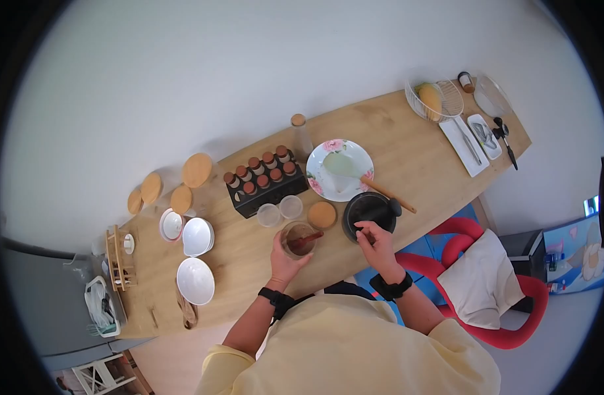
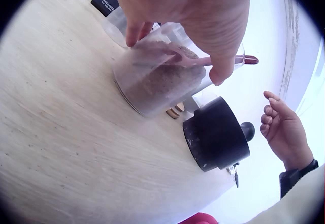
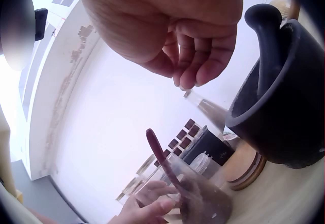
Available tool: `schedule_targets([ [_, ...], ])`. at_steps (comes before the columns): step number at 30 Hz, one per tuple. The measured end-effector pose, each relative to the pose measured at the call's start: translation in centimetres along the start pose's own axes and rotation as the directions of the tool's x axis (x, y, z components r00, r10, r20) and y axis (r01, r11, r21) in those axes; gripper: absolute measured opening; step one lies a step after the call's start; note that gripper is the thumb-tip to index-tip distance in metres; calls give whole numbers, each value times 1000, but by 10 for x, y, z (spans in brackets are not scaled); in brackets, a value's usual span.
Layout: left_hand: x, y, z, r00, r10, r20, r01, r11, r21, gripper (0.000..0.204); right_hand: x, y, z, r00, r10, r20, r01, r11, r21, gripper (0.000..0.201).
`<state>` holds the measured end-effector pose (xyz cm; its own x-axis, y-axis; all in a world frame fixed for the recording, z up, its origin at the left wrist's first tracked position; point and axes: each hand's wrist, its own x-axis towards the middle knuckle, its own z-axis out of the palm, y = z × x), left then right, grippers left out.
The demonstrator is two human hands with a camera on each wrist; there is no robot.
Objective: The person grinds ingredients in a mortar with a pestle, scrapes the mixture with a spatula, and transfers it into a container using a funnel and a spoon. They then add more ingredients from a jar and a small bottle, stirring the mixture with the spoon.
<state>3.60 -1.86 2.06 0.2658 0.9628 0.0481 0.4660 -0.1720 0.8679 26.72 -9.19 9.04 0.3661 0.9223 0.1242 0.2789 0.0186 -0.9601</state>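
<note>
The worktop (image 1: 242, 280) bears a black mortar (image 2: 210, 136); near it is a clear jar (image 2: 133, 85) of brown powder (image 2: 175, 85), the left hand (image 1: 287, 263) gripping it, fingers curled; the right hand (image 1: 379, 250) hangs near the mortar, fingers loosely bent together; inside the mortar leans a pestle (image 3: 266, 48), inside the jar a red spoon (image 1: 308, 239).

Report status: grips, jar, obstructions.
Left grip holds clear jar, spoon in it. Right grip near black mortar, looks empty. Pestle in mortar, possibly in the way.
</note>
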Motion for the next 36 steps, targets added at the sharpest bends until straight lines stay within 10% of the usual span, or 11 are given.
schedule_targets([
  [9,-7,0,-18,996,60,63,-63,997,37,95,84,-21,-11,990,-129,56,131,991,-27,20],
  [15,-59,-34,-66,932,2,-363,21,998,58,11,172,-33,37,922,-237,308,338,880,-334,27],
  [20,-83,-42,-86,847,-151,-510,167,986,-15,16,180,-43,115,764,-333,552,538,802,-260,25],
  [26,-95,-38,-93,840,-208,-502,219,975,-39,27,185,-46,168,707,-127,696,670,436,-601,25],
  [30,-101,-43,-103,846,-301,-439,303,951,-69,33,182,-47,168,580,-132,804,744,489,-456,21],
  [36,-107,-48,-108,820,-324,-471,343,938,-47,44,183,-23,180,622,-188,760,702,564,-435,18],
])
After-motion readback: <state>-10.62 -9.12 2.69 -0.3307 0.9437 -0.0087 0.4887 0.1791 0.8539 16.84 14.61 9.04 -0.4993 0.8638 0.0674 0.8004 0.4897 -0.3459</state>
